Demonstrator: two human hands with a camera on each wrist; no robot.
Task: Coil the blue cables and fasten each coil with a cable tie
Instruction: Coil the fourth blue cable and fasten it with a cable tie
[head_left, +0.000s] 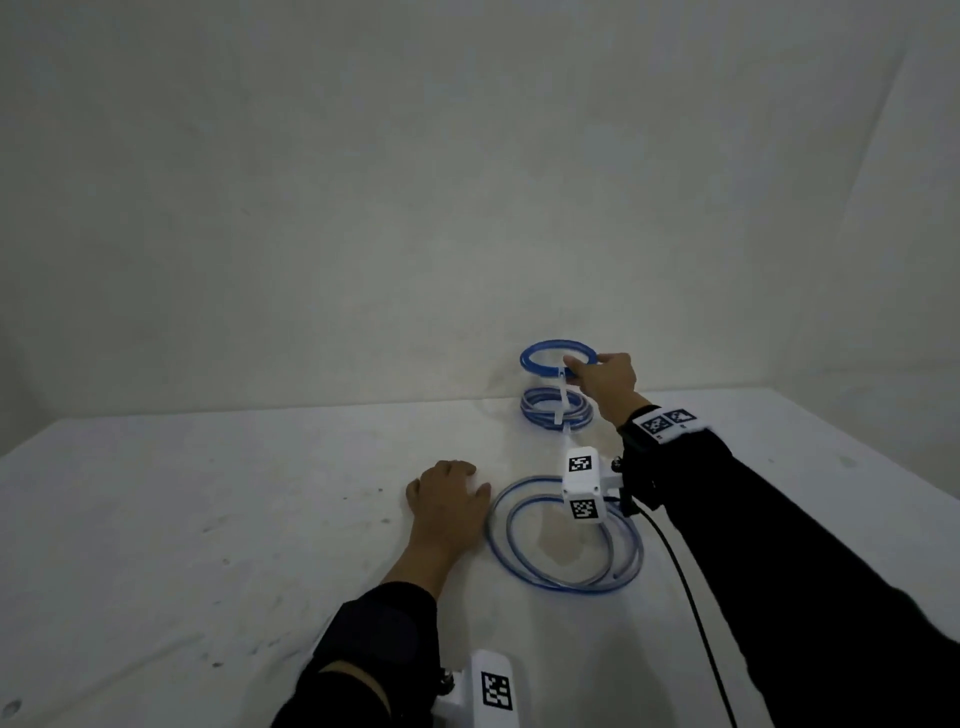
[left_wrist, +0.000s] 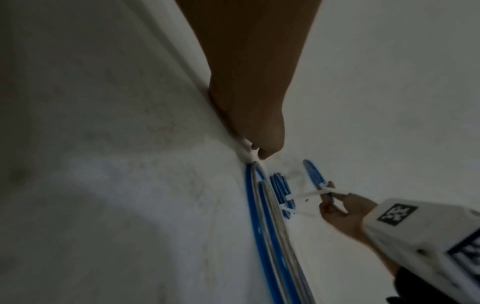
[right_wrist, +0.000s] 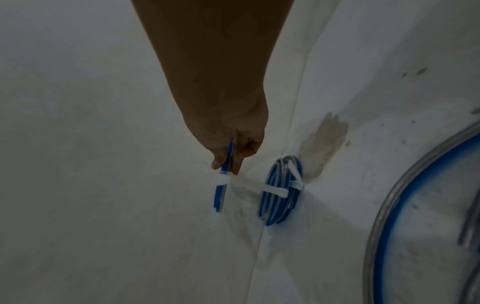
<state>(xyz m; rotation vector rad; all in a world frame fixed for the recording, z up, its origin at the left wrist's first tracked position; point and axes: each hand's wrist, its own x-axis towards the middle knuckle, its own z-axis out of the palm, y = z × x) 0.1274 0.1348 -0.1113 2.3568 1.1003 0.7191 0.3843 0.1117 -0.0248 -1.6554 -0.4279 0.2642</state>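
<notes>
My right hand (head_left: 608, 374) pinches a small tied blue coil (head_left: 556, 343) and holds it in the air above the table's far edge. A white cable tie (head_left: 562, 400) wraps this coil, and its long tail hangs down. The right wrist view shows the fingers (right_wrist: 233, 148) pinching the coil (right_wrist: 219, 197) just above the tie (right_wrist: 223, 180). A second tied blue coil (head_left: 576, 421) lies on the table right below it. A larger loose coil (head_left: 498, 551) of blue and clear cable lies nearer to me. My left hand (head_left: 447, 499) rests palm down on the table beside that loose coil's left edge.
The white table (head_left: 208, 519) ends at a pale wall behind the coils. A brown stain (head_left: 558, 540) marks the cloth inside the loose coil. A black wire (head_left: 680, 571) runs from my right wrist camera toward me.
</notes>
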